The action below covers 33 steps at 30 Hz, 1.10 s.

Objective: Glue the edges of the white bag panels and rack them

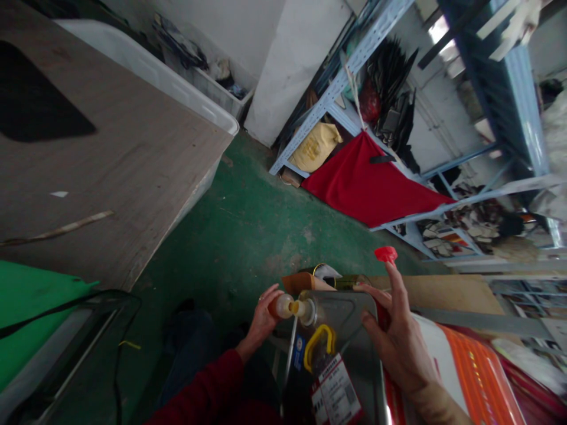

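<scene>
While the left grip [262, 321], palm turned inward, is wrapped around a small bottle [282, 307], the right grip [405, 339] spreads over a metal can [343, 313], a red cap [386, 254] at one raised fingertip; whether it clamps either, I cannot tell. The bottle's neck points rightward from the left grip to the can's spout [306, 311]. The can's long axis runs rightward past the right grip.

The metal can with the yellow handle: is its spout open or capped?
Open, it seems: the spout shows no cap and lines up with the small bottle in the left hand.
</scene>
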Each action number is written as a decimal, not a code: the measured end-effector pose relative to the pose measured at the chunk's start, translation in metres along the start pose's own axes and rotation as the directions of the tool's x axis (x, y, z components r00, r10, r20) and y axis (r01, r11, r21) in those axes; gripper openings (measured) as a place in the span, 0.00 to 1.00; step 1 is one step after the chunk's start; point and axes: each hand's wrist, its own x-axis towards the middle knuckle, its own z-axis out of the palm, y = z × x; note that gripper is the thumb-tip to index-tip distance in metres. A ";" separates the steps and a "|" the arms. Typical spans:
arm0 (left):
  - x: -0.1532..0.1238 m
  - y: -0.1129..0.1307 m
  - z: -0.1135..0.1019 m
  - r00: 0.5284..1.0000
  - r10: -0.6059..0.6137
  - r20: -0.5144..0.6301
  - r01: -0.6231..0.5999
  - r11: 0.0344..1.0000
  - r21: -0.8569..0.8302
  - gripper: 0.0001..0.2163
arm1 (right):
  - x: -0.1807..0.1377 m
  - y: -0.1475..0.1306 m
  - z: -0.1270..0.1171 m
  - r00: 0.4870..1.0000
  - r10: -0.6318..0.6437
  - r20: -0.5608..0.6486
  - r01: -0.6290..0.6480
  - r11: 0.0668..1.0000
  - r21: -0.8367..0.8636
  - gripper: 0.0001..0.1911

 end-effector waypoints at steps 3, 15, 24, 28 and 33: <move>0.001 -0.001 -0.001 1.000 0.009 0.007 -0.009 1.000 -0.006 0.21 | 0.000 0.001 0.000 1.000 -0.011 0.005 0.011 1.000 -0.005 0.40; 0.002 -0.008 0.000 1.000 0.024 -0.014 -0.024 0.999 -0.025 0.22 | 0.001 0.000 0.001 1.000 -0.008 0.003 0.007 1.000 0.006 0.41; 0.002 -0.009 0.000 1.000 0.016 -0.018 -0.016 0.999 -0.031 0.22 | 0.001 -0.003 0.000 1.000 0.009 0.004 -0.009 1.000 -0.006 0.40; 0.002 -0.010 -0.001 1.000 0.012 -0.009 -0.012 0.999 -0.036 0.22 | 0.001 -0.004 -0.001 1.000 0.001 0.005 -0.001 1.000 -0.024 0.39; 0.003 -0.011 0.000 1.000 0.011 -0.002 -0.011 0.999 -0.038 0.22 | 0.001 -0.005 -0.001 1.000 0.011 0.007 -0.011 1.000 -0.009 0.39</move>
